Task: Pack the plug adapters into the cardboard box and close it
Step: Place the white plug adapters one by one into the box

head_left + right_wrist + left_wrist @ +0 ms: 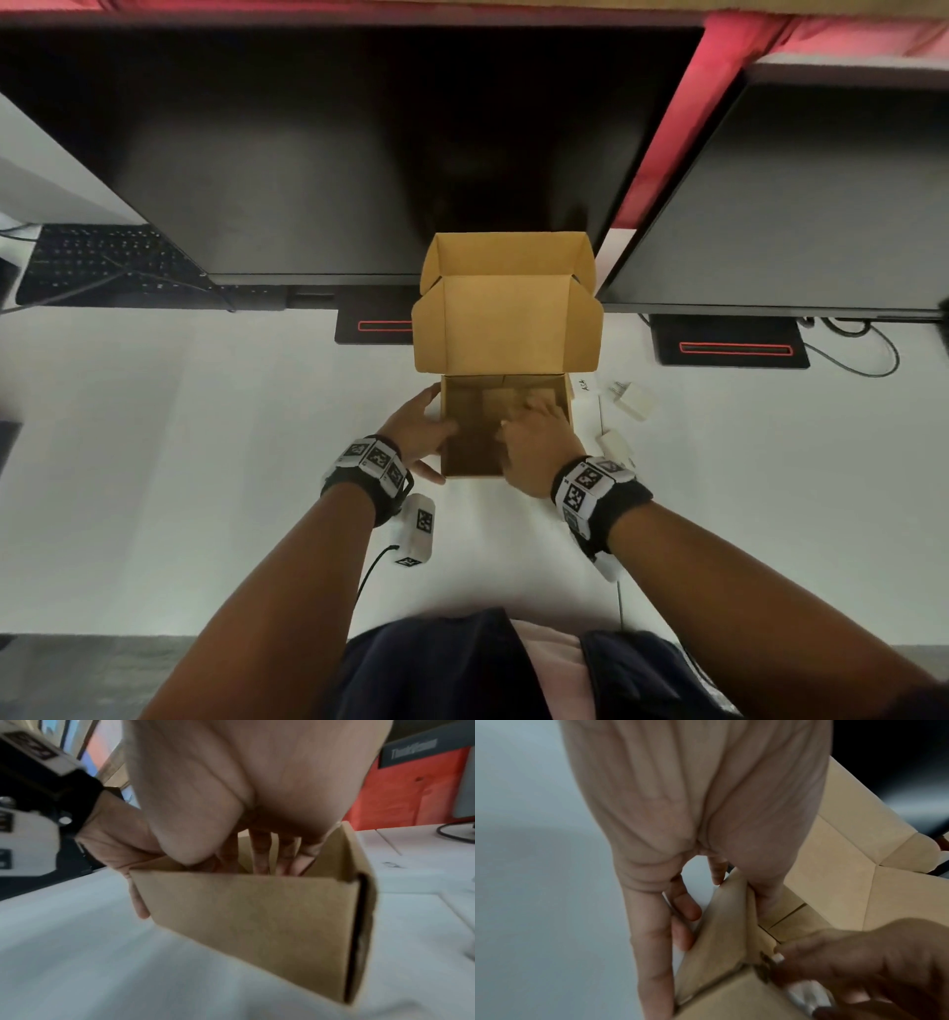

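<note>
Readable writing: the grey panel (411, 750) at the top right of the right wrist view carries blurred lettering beginning "Think"; the remainder is illegible. A small handwritten mark on the table (205, 462) just right of the box (506, 329) cannot be read. The wrist bands bear black-and-white square codes. The box stands open on the table in front of the monitors (359, 154), lid upright. The left hand (418, 429) grips the left wall, thumb inside, fingers (685, 908) against the outside. The right hand (534, 442) reaches into the box, fingers (260, 854) extended downward; the left wrist view shows a small white object with metal at its fingertips, too blurred to confirm a hold. Two white adapters (634, 401) (613, 447) lie on the table just right of the box.
</note>
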Available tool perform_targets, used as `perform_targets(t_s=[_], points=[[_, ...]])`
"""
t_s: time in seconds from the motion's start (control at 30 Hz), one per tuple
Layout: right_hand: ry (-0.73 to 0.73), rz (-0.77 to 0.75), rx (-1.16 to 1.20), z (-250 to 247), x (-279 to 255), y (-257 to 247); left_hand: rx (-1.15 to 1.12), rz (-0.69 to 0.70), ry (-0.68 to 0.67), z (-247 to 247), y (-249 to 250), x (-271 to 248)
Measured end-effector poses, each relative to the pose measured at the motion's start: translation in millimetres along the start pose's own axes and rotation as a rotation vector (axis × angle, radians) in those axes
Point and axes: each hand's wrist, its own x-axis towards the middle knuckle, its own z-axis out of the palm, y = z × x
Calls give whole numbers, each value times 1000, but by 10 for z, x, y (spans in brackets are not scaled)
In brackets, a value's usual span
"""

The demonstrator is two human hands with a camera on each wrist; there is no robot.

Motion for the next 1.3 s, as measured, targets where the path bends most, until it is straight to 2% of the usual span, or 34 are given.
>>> perform_targets(t_s=[0.13,0.23,0.33,0.4,0.5,0.57,0.63,0.9,1.0,1.13,1.3], points=[[137,-6,32,89,-175,73,-28,-5,5,18,-1,-25],[322,-39,152,103,-288,213,55,-51,57,23,67,-143],[524,99,294,124,-419,387,614,16,191,35,243,-365],[567,248,460,158,-479,481,953,121,275,105,338,-492],[484,385,658,222,-485,556,1134,296,312,358,459,-589],[439,392,648,263,-449,579,1131,437,230,562,520,-545],[430,392,644,286,-395,573,1107,504,149,724,562,-437],[379,402,733,314,-391,584,1342,509,158,1007,432,118],[381,382,745,304,-423,615,1306,533,177,1017,439,197],[361,353,756,282,-451,637,1216,534,266,974,477,271],[356,291,743,236,-490,654,1238,554,299,987,508,311]])
